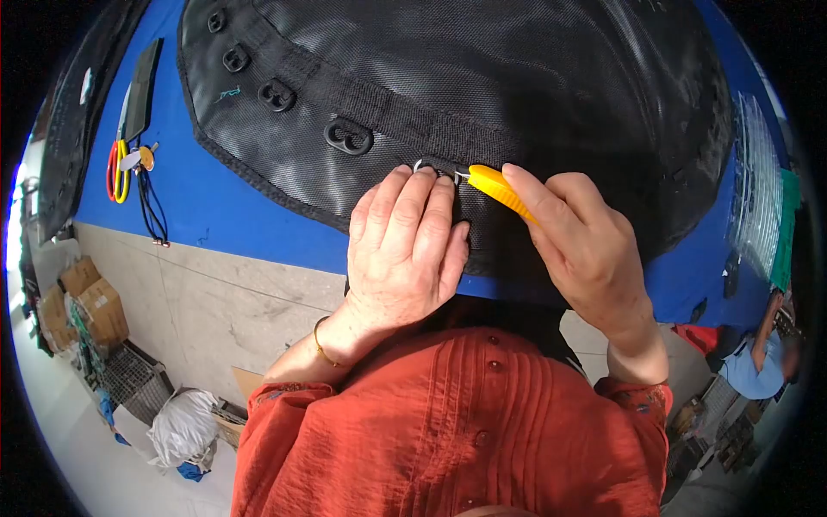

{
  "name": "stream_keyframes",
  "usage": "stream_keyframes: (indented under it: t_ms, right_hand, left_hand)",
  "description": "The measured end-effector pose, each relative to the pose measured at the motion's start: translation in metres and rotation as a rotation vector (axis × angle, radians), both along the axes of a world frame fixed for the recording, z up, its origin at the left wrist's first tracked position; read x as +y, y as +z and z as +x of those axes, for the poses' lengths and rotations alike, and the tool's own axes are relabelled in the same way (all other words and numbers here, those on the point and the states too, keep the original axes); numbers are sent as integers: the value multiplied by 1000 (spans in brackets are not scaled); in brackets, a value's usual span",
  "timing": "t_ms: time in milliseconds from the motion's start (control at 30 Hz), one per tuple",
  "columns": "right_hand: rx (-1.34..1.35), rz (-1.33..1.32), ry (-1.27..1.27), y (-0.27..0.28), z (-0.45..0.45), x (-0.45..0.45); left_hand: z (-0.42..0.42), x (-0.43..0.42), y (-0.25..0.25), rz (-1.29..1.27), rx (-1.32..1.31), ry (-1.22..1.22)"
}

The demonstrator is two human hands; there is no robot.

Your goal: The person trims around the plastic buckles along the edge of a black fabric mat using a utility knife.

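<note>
Black mesh fabric [517, 77] with a webbing strip lies over the blue table [284, 246]. Several black plastic buckles, one of them [348, 136] left of centre, sit in a row along its edge. My left hand [401, 246] presses on the fabric edge, fingers close together at a small metal piece [418, 165] on the strip. In my right hand [586, 241] is a yellow-handled tool [498, 190], held between thumb and fingers. Its thin metal tip meets the strip beside my left fingertips; the exact contact point is too small to tell.
Scissors with red and yellow handles [119, 172] lie on the table at the left, near a black flat case [142, 90] and a cord. Clear plastic strips [758, 189] are at the right edge. Cardboard boxes [99, 306] stand on the floor. Another person [754, 366] is at the far right.
</note>
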State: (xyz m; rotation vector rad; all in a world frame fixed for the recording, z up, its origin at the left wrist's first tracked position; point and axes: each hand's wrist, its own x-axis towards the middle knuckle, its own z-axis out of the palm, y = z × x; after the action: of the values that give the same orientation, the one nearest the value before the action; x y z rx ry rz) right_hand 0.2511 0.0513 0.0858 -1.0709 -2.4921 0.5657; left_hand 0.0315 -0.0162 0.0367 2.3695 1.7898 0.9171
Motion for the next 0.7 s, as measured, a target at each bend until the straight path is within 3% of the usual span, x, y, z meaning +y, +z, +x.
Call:
stream_keyframes:
  t_ms: [700]
  right_hand:
    - [125,81,38,-13,3,0]
  left_hand:
    - [1,-2,1,-15,26,1]
